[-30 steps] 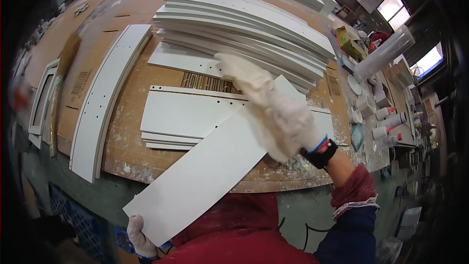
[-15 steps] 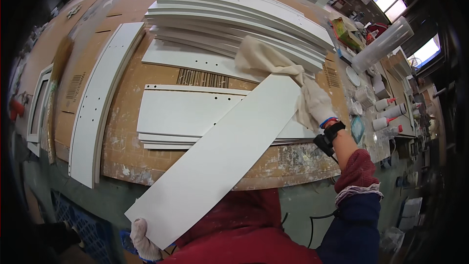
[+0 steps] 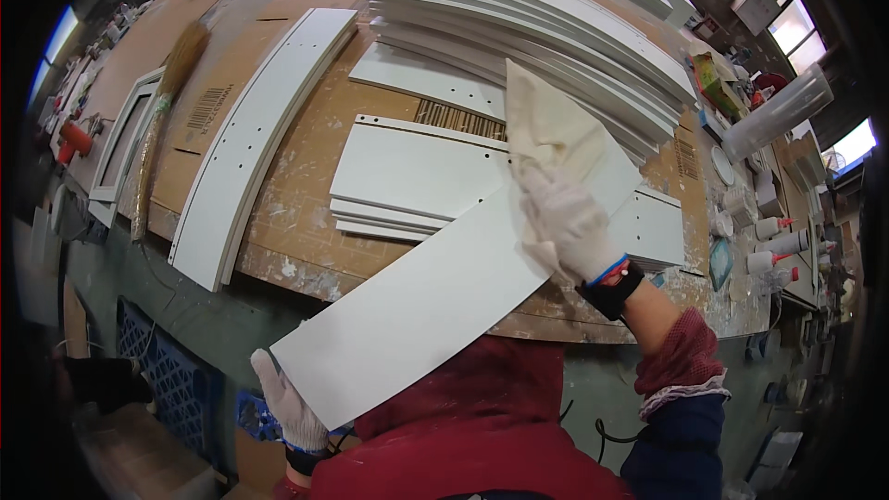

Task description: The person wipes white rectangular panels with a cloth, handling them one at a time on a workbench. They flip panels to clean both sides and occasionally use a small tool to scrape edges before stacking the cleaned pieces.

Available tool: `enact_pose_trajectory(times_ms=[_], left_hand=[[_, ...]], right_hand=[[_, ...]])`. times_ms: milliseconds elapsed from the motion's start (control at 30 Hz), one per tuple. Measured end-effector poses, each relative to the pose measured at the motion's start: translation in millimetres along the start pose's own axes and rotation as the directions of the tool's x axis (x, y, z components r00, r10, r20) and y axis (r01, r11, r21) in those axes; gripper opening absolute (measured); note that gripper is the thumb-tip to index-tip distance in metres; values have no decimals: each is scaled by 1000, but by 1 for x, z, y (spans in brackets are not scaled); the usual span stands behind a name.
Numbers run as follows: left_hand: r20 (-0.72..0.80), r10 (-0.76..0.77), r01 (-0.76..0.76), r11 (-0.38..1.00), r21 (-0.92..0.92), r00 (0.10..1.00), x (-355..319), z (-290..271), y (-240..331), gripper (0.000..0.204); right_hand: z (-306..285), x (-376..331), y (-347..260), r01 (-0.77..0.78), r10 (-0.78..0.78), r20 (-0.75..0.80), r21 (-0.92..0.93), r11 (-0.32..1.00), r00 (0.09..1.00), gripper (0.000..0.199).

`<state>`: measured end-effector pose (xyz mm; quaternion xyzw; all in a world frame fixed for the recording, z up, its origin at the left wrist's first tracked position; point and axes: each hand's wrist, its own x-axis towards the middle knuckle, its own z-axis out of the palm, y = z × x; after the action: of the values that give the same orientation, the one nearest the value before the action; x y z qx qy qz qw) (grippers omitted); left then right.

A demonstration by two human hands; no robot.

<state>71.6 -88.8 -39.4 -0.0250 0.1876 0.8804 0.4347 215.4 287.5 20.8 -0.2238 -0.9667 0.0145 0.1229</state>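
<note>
A long white board [image 3: 417, 315] lies slantwise across the table's front edge, its near left end sticking out over my red-clad lap. My left hand [image 3: 294, 412], in a white knitted glove, grips that near end at the corner; most of the fingers are hidden under the board. On the upper part of the board my right hand [image 3: 569, 222], gloved too, is closed on a cream cloth [image 3: 546, 116]. The cloth spreads over the board's face, one pointed corner reaching past its far edge. Below the slanting board lies a small stack of drilled white boards [image 3: 398, 167].
A tall stack of white boards [image 3: 519, 9] fills the far side of the cardboard-covered table [image 3: 296, 176]. Drilled boards [image 3: 259, 143] and a straw-coloured brush [image 3: 176, 65] lie to the left. Bottles [image 3: 764, 262] and a clear plastic roll [image 3: 778, 116] stand right. Blue crates [image 3: 171, 380] sit below.
My right hand has drawn the cloth from the board's far right edge leftward and nearer, onto its face. The whole view has shifted, so the table appears farther right.
</note>
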Motion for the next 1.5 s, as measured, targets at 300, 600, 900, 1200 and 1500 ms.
enact_pose_trajectory(times_ms=[300,600,900,1200,1500], left_hand=[[0,463,-147,280,949,886,-9,-14,3,89],[130,-92,115,976,-185,987,-2,23,0,102],[-105,-53,69,985,155,993,-9,27,-3,51],[-230,55,44,915,402,972,2,42,-10,32],[-176,169,-3,729,684,970,-12,31,-7,34]], right_hand=[[-12,-25,-241,446,-821,280,729,520,498,60],[-11,-8,-128,515,-580,95,363,777,809,33],[-15,16,107,66,-64,-15,261,963,998,24],[-14,-1,-67,428,-411,-197,672,605,890,52],[14,-21,-153,515,-620,-110,678,525,777,23]])
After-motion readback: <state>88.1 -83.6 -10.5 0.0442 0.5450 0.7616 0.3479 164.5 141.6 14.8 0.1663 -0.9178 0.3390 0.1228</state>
